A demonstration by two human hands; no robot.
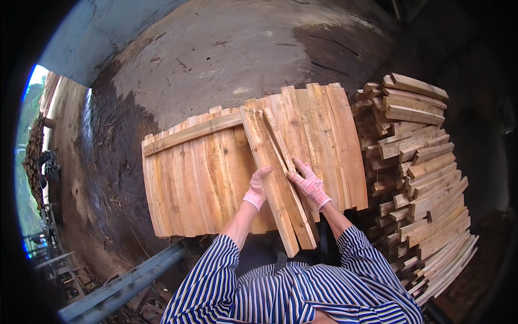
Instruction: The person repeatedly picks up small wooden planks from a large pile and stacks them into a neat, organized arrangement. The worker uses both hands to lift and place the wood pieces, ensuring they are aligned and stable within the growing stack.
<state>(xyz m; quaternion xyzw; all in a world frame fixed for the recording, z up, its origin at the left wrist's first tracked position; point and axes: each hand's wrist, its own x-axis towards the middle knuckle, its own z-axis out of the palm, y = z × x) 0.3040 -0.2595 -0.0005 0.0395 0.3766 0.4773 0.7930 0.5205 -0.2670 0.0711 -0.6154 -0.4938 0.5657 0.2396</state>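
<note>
My left hand (pixel 258 188), in a pink-and-white glove, grips the left side of a few long wooden boards (pixel 268 162). On their right side my right hand (pixel 309 183), gloved alike, presses with its fingers bent over the edge. These boards slant from the far middle toward my waist, close together with a narrow gap between them. Beneath them lies a wide layer of planks (pixel 199 183) set side by side. A single crosswise board (pixel 191 134) rests on the far left part of that layer. My palms and the boards' undersides are hidden.
A tall stack of cut boards (pixel 431 183) stands to the right, ends jutting unevenly. A blue-grey metal rail (pixel 124 281) runs at the lower left. Beyond the planks is a stained floor (pixel 226 59) with wood scraps, and a pale wall (pixel 108 38) at the far left.
</note>
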